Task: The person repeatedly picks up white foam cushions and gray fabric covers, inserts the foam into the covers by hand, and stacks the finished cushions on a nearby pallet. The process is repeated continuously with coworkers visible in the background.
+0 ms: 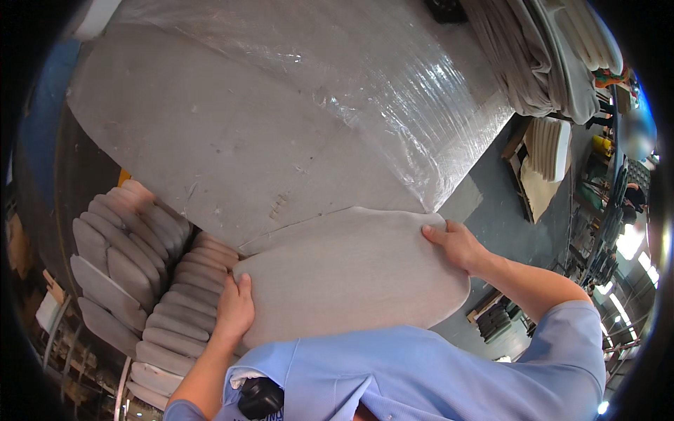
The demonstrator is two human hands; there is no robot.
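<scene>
Nearest, six o'clock: a light-blue shirt, with a black device sitting near its collar. Centre: one grey fabric-covered panel, overlapping the table's near edge; its long axis is running roughly nine to three, the right end tipping slightly toward two. Left hand: pinching the left end, fingers partly hidden. Right hand: pinching the upper right corner, thumb lying on top. Eight o'clock: a row of grey padded panels, standing close behind the left hand; a second row is leaning beside it. Twelve: a large grey tabletop, clear plastic film covering its right part. One to two: stacked grey covers; beyond, pale panels are resting on a pallet.
</scene>
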